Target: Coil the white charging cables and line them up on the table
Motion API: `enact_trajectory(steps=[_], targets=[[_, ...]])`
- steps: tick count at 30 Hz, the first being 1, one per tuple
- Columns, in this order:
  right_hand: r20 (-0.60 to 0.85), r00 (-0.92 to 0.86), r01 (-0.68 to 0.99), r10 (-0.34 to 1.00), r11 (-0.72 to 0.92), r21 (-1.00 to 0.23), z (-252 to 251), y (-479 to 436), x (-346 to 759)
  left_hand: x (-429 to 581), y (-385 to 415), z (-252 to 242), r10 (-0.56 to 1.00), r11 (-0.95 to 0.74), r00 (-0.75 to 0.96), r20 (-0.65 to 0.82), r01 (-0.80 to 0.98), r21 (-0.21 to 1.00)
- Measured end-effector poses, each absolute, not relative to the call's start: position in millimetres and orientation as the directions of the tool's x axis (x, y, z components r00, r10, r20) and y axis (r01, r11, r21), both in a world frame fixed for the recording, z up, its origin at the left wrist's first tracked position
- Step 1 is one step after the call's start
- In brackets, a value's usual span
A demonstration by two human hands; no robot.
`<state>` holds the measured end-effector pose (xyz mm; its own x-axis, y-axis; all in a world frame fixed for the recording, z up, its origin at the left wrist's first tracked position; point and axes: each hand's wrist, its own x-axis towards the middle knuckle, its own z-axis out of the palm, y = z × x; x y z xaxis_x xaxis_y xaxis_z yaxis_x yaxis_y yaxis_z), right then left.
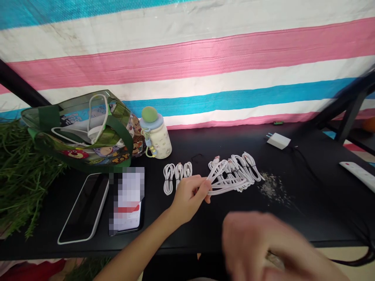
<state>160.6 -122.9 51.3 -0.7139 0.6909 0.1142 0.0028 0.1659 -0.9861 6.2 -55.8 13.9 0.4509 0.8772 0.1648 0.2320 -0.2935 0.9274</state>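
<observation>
Above the middle of the black table, my left hand pinches a white charging cable between thumb and fingers. The cable's loops stick out to the right, in front of a row of tied white cable bundles. Left of the held cable lie a few smaller-looking coiled bundles, partly covered by my left hand. My right hand is close to the camera at the table's front edge, apart from the cable. It is blurred by motion, and its fingers do not show clearly.
A green cartoon bag and a cream bottle stand at the back left. Two phones, one dark-screened and one lit, lie at the left. A white charger, small scraps and a power strip are on the right.
</observation>
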Motion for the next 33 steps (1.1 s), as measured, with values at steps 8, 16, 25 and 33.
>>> enact_trajectory(steps=[8,16,25,33], targets=[[0.235,-0.045,0.239,0.971,0.238,-0.941,26.2,-47.3,190.7,5.5,-52.7,14.2,0.892,-0.21,0.435,0.119,0.166,0.964],[0.161,-0.056,0.03,0.985,0.162,-0.986,-2.7,-51.9,183.5,6.6,-48.4,13.9,0.899,-0.074,0.438,0.023,0.099,0.992],[0.191,0.046,0.12,0.98,0.185,-0.975,6.8,-51.4,181.8,7.6,-48.2,13.6,0.872,-0.02,0.49,-0.018,0.072,0.997],[0.189,-0.012,0.192,0.982,0.188,-0.963,4.6,-50.9,183.2,7.4,-46.0,13.2,0.833,0.021,0.551,-0.059,0.073,0.997]])
